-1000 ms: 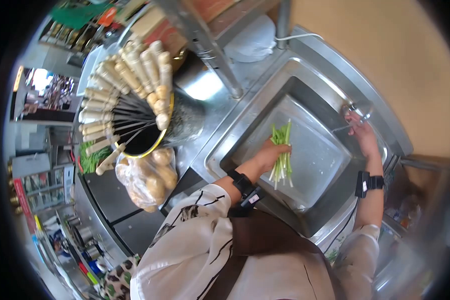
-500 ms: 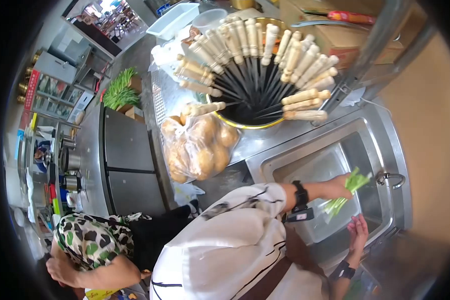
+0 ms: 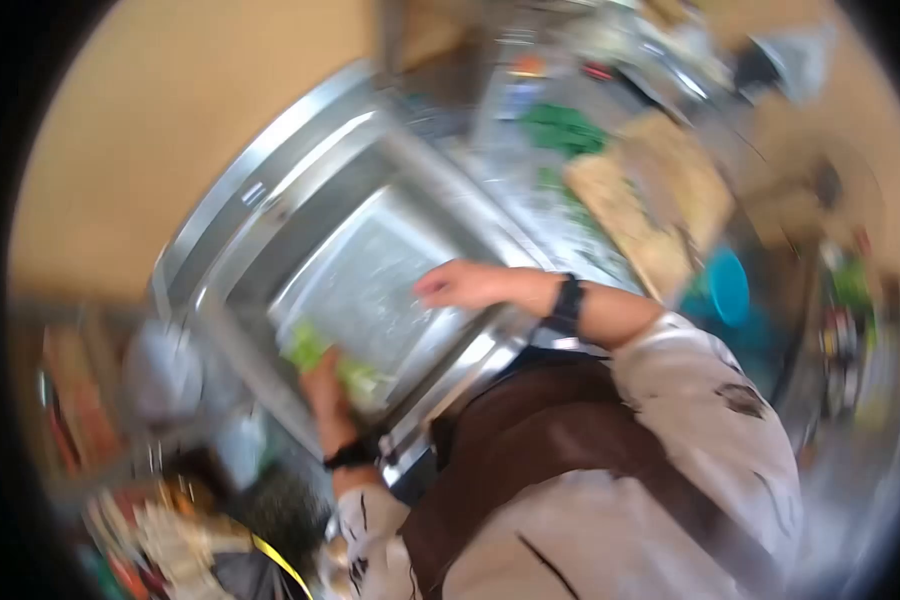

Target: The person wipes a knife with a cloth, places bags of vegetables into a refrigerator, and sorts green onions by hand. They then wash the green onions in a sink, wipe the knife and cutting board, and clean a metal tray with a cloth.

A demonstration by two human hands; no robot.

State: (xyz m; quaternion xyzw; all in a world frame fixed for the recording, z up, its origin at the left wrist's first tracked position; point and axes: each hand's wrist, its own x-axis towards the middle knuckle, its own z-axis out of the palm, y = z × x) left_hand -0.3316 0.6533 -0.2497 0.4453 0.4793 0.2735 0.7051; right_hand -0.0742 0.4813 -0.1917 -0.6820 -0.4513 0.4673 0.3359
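Note:
My left hand is closed around a bunch of green stems at the near left side of the sink basin. The stems stick out on both sides of the fist, light green and blurred. A pale, see-through tub with a wet-looking bottom sits inside the metal sink. Over the tub's right side hangs my right hand, apart from the greens. Its fingers look bent but are smeared by motion, and no object shows in them.
Right of the sink, a wooden cutting board lies on the counter beside dark green leaves. A blue cup or bowl stands near the board. At the lower left are wooden-handled skewers in a yellow-rimmed pot.
The view has swung to the right, bringing the cutting board and blue vessel into sight and blurring everything. The green stems remain in my left hand. The co-worker is out of view.

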